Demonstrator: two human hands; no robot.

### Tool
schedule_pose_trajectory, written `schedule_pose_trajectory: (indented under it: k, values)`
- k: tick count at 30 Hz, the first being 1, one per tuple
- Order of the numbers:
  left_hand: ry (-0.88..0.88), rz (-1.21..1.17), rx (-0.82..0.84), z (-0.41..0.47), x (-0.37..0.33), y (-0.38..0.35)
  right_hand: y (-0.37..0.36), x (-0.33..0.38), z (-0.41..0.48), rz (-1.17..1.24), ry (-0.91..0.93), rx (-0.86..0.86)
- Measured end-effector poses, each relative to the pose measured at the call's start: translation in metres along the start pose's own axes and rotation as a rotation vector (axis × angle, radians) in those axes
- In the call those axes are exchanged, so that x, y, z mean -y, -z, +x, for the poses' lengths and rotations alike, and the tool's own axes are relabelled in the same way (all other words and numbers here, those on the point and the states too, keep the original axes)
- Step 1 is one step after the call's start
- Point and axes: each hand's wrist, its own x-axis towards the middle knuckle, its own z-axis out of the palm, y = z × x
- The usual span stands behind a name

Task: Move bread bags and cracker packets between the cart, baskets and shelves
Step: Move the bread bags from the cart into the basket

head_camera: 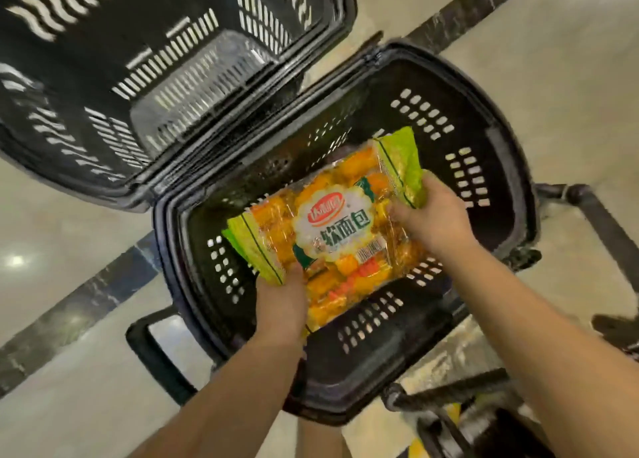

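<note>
We see a bread bag (332, 229), orange with green ends and a white label, held flat within the open mouth of the near black basket (345, 405). Our left grip (280, 305) clasps the bag's near edge beside one green end. Our right grip (435, 215) pinches the opposite green end. We cannot tell whether the bag touches the basket's bottom. A second black basket (103, 77) stands just beside it; pale floor (570, 60) surrounds both.

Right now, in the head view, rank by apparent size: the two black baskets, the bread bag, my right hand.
1. Upper-left basket and centre basket: alike, and the upper-left one is cropped, so unranked.
2. Bread bag.
3. Right hand.
</note>
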Motion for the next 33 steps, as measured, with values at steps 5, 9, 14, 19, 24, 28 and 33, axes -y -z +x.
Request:
schedule_pose_trajectory:
  k: [5,9,14,19,24,28,33]
  values:
    - [0.055,0.058,-0.055,0.049,0.006,-0.015,-0.046,-0.023,0.036,0.030,-0.018,0.066]
    - [0.085,0.046,-0.070,0.077,0.007,-0.022,-0.072,-0.033,0.058,0.021,-0.034,0.093]
    - [0.143,0.054,-0.102,0.097,0.011,-0.034,-0.091,-0.042,0.076,0.028,-0.060,0.105]
    - [0.187,0.141,-0.075,0.103,0.008,-0.033,-0.098,-0.048,0.081,-0.026,-0.052,0.127]
    - [0.252,0.205,-0.022,0.105,-0.004,-0.029,-0.101,-0.045,0.072,-0.134,-0.046,-0.010]
    - [0.231,0.361,-0.005,0.088,-0.020,-0.020,-0.094,-0.035,0.044,-0.294,0.002,-0.024]
    - [-0.150,0.814,0.061,0.038,-0.051,0.004,-0.063,-0.014,-0.008,-0.434,0.108,0.091]
